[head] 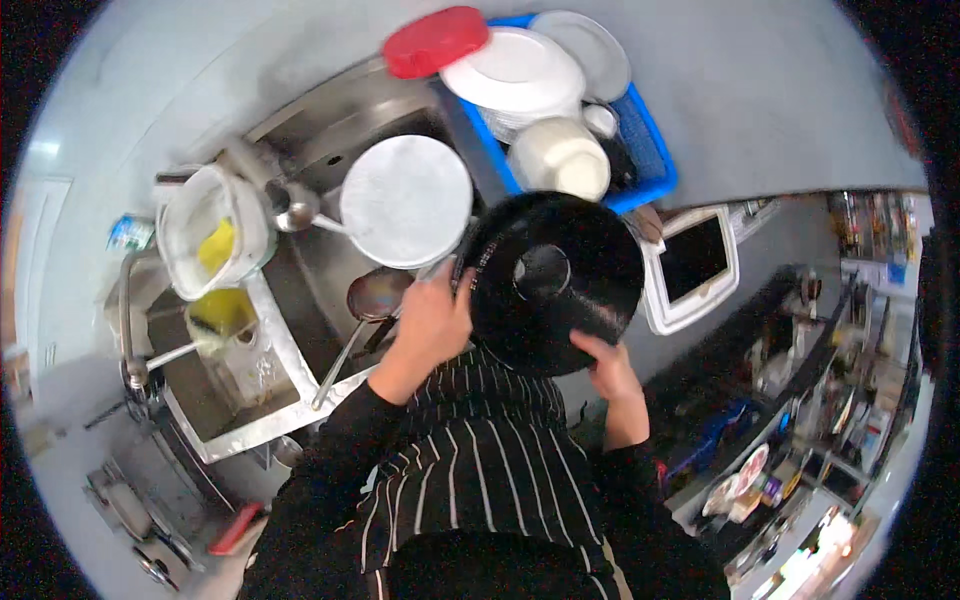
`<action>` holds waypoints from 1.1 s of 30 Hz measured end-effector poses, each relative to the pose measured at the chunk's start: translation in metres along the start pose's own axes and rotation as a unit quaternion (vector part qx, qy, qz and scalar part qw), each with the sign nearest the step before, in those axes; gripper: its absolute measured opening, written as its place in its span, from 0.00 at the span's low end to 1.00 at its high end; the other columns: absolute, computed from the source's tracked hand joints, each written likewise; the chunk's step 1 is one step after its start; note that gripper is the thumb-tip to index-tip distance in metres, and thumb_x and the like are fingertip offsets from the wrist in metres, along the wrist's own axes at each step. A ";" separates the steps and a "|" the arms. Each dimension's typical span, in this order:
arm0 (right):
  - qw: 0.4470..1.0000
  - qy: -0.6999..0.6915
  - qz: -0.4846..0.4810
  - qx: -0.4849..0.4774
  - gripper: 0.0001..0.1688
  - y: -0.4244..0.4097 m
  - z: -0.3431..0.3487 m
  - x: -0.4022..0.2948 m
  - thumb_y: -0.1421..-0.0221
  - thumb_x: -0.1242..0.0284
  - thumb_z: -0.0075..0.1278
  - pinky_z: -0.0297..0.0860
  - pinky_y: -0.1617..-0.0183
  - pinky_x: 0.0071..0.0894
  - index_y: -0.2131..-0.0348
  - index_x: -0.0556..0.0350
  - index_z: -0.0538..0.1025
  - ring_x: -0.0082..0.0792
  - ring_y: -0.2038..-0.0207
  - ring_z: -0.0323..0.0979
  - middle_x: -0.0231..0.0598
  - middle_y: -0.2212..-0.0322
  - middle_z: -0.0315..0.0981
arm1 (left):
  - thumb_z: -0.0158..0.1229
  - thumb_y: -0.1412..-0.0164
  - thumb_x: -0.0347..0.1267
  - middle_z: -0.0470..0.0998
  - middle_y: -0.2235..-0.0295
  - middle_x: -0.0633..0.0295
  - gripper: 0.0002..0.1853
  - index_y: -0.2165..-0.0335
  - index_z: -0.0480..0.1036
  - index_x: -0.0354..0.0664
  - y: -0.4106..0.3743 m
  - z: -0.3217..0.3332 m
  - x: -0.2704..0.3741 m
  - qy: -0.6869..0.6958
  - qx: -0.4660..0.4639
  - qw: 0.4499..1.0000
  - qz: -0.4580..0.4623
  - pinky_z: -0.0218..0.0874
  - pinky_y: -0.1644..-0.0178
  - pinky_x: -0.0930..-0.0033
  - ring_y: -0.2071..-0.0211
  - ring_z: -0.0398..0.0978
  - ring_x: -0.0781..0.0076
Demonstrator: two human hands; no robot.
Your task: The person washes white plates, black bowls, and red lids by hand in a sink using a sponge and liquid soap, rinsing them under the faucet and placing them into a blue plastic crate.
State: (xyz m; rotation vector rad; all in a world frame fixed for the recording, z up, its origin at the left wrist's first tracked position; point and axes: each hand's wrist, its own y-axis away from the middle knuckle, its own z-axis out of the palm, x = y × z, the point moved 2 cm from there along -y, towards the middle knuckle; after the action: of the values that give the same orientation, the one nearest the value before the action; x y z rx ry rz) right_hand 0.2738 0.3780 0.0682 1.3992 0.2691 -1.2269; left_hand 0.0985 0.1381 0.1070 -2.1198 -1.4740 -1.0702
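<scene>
A large round black dish with a ring at its centre is held in front of my striped apron. My left hand grips its left rim, thumb near the edge. At the lower right, my right hand holds the rim with the thumb on the near face. Just left of the dish, a white round lid or plate lies over the steel sink. A ladle-like utensil with a long metal handle rests in the sink beside my left hand.
Beyond the dish stands a blue basket with white plates, a cream bowl and a red container. At left are a white tub holding something yellow, a faucet and a second basin. A white-framed bin opening is at right.
</scene>
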 end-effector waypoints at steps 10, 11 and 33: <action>0.994 0.035 0.057 0.092 0.22 0.046 -0.144 -0.043 0.54 0.86 0.54 0.71 0.46 0.41 0.55 0.65 0.78 0.43 0.55 0.77 0.45 0.58 0.79 | 0.49 0.34 0.41 0.75 0.75 0.32 0.24 0.63 0.74 0.24 0.025 -0.033 -0.075 0.030 0.044 0.977 -0.204 0.64 0.59 0.43 0.63 0.75 0.29; 0.987 0.135 0.009 0.081 0.21 0.041 -0.189 -0.009 0.53 0.84 0.54 0.73 0.49 0.42 0.56 0.63 0.78 0.43 0.57 0.78 0.44 0.57 0.78 | 0.49 0.34 0.41 0.75 0.77 0.33 0.25 0.66 0.73 0.22 0.036 -0.051 -0.080 0.033 0.029 0.969 -0.244 0.66 0.61 0.46 0.67 0.78 0.33; 0.842 0.410 0.287 -0.200 0.21 -0.013 -0.024 0.018 0.38 0.63 0.54 0.77 0.62 0.33 0.55 0.63 0.78 0.35 0.64 0.80 0.44 0.61 0.80 | 0.48 0.37 0.45 0.77 0.69 0.30 0.28 0.73 0.75 0.25 0.092 -0.142 -0.232 -0.054 0.126 0.930 -0.340 0.66 0.54 0.43 0.62 0.76 0.33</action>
State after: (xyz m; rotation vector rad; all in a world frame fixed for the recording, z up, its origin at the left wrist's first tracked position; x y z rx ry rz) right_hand 0.2829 0.3932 0.0405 1.4083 0.6010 -0.0120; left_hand 0.0864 -0.1405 0.0400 -1.5290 -2.3492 -0.8991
